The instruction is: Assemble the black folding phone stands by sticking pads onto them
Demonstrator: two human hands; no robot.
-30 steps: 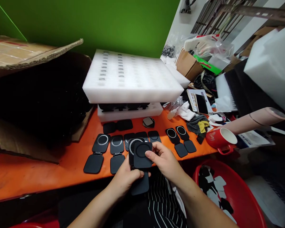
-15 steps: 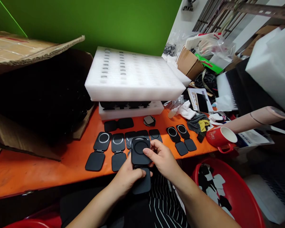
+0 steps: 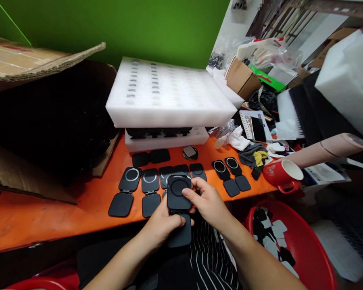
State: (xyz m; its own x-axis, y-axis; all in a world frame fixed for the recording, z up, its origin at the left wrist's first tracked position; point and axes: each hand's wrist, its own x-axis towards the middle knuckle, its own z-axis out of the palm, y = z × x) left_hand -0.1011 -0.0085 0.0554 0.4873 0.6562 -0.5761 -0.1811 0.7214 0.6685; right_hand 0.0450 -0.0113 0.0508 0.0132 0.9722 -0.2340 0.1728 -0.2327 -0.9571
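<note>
Holding a black hinged two-pad folding piece (image 3: 179,193) just past the near edge of the orange bench (image 3: 48,217), the left hand (image 3: 161,221) was closed around the lower pad with its thumb laid across the face. The right hand (image 3: 207,203) pinched the right side of the upper, ring-marked pad between thumb and fingertips. The piece hung over the person's lap rather than over the bench. A loosened grip would likely have let it fall onto the striped cloth (image 3: 208,257) below or down to the floor, and the free hinge could have let one pad swing and slip out of a light pinch. Directly beyond the hands lay a row of matching black hinged pads (image 3: 130,189), so a forward push might have knocked them out of line. To the right, a red ceramic mug (image 3: 282,173) seemed to lie on its side at the bench's near edge, above a red plastic basin (image 3: 314,249) of black and white scraps. A wide sweep of the right arm risked nudging it off. Far behind the row, stacked white foam trays (image 3: 169,92) overhung the bench and limited reach that way. The open room lay to the left, a bare strip of bench in front of the brown cardboard box (image 3: 33,121).
</note>
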